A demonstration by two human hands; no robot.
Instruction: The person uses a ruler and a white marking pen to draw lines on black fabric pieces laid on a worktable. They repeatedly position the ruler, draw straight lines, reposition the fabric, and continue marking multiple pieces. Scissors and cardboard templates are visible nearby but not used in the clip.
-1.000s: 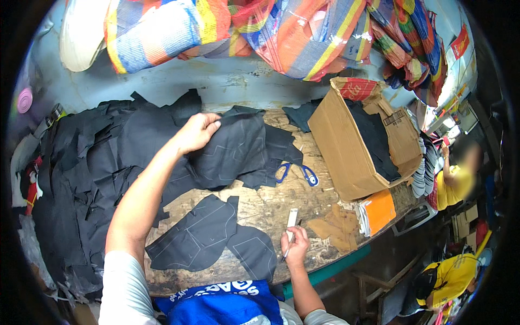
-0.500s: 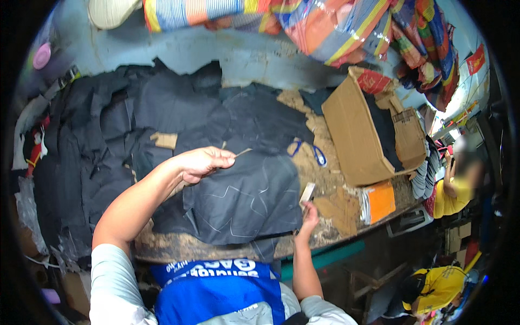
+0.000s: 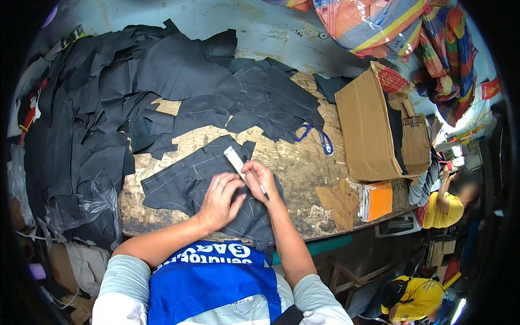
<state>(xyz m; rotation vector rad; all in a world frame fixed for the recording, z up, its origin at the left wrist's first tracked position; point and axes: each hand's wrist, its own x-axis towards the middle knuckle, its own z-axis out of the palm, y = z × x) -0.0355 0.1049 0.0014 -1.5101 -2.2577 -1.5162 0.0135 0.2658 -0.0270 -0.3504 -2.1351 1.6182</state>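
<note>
From where I stand, the pale-lined black cloth (image 3: 176,181) lies rumpled on the worn wooden desk (image 3: 303,184), under both hands. The right hand (image 3: 258,176) has its fingers around a white strip (image 3: 233,158) and a slim pen (image 3: 264,190); the left hand (image 3: 219,201) is loosely curled, apparently grasping nothing. Those folds could, I'd judge, snag the pen, or uneven pressure shift the cloth.

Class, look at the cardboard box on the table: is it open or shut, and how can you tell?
The cardboard box is open: dark material shows inside it, between its brown walls.
</note>
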